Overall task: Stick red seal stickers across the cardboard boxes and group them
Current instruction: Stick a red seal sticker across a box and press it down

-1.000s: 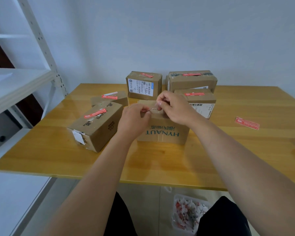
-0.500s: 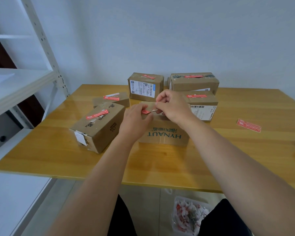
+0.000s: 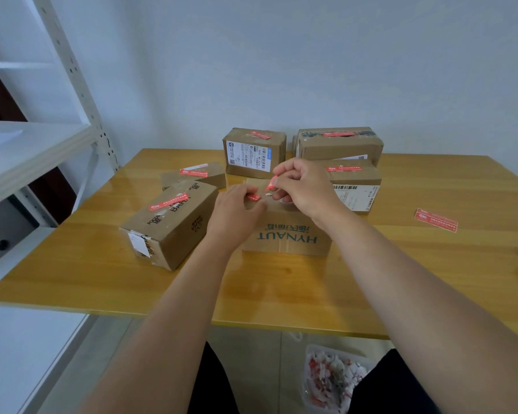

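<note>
Both hands meet over the top of the HYNAUT box (image 3: 287,231), a brown cardboard box standing near the middle of the wooden worktop (image 3: 281,288) with its printed name upside down toward the camera. The left hand (image 3: 237,210) has curled fingers pinching one end of a red seal sticker (image 3: 253,197) just above the box top, while the right hand (image 3: 307,188) pinches the other end, where a red strip (image 3: 271,183) curls upward between thumb and fingertips; whether this is the sticker or its backing cannot be told. Left of the HYNAUT box and close beside it lies an angled box (image 3: 171,222) with a red seal across its top. Behind that sits a low flat box (image 3: 195,174), also sealed in red. At the back of the worktop stand a box with a white shipping label (image 3: 253,152) and a wider taped box (image 3: 340,143), each carrying a red seal on top, and a further sealed box with a barcode label (image 3: 355,186) sits just behind the right hand. A loose red sticker (image 3: 435,219) lies flat on the worktop well apart to the right. A white metal shelf (image 3: 33,144) stands at the left, and a clear tray of paper scraps (image 3: 334,380) rests on the floor below.
</note>
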